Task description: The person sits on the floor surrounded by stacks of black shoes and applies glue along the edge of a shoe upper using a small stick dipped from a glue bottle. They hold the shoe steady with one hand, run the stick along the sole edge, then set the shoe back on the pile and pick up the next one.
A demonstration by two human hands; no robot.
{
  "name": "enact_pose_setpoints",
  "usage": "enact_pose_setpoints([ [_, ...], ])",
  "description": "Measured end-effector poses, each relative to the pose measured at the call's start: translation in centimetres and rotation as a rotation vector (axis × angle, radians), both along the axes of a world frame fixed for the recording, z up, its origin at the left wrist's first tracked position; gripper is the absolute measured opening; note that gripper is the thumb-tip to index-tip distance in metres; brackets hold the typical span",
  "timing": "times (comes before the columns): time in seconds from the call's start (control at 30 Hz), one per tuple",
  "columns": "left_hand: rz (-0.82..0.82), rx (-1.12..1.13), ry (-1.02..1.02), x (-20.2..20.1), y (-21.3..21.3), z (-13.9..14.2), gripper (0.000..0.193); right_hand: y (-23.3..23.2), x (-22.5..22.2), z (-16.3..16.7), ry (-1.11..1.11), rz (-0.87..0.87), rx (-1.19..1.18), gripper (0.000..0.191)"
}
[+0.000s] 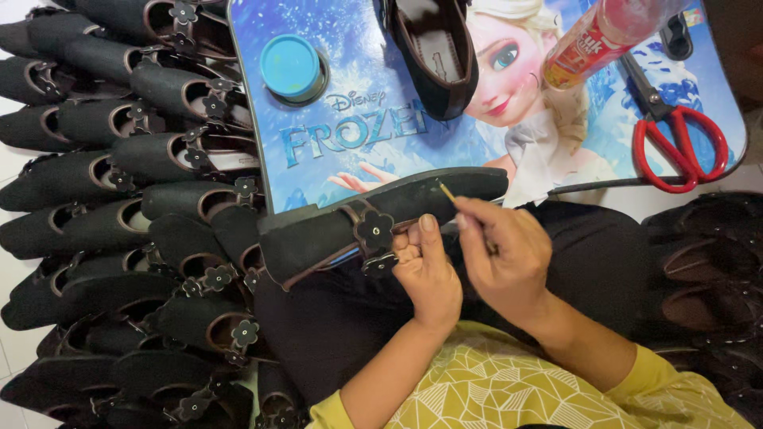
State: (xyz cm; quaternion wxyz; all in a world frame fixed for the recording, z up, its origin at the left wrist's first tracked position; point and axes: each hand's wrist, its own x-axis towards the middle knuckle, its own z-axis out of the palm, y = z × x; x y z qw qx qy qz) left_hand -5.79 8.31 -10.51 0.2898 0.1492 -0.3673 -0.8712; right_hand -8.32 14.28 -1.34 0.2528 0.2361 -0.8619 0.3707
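Note:
A black flat shoe (334,230) with a flower-shaped strap ornament lies tilted across my lap. My left hand (427,274) grips it from below at the middle, thumb near the flower. My right hand (502,256) pinches a thin stick (447,191) whose tip touches the shoe's upper edge. A second black shoe (435,49) rests on the blue picture-printed lap table (373,127) beyond.
Several black shoes with flower ornaments (119,214) are piled at the left. On the table stand a blue-lidded round tin (291,68), a red-labelled bottle (604,36) and red-handled scissors (675,135). More dark shoes (707,278) lie at the right.

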Motion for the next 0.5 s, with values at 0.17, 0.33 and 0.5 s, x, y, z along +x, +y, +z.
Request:
enact_pose_setpoints([
  [0.17, 0.059, -0.042, 0.054, -0.6, -0.8, 3.2, 0.058, 0.2, -0.4, -0.1, -0.008, 0.05, -0.016, 0.018],
  [0.33, 0.067, 0.004, 0.066, -0.8, -0.6, 3.9, 0.055, 0.4, -0.3, -0.1, -0.013, 0.093, -0.021, 0.02],
  [0.5, -0.005, -0.041, -0.027, 0.0, 0.5, 0.6, 0.024, 0.5, -0.1, 0.0, -0.02, -0.021, -0.028, 0.02],
])
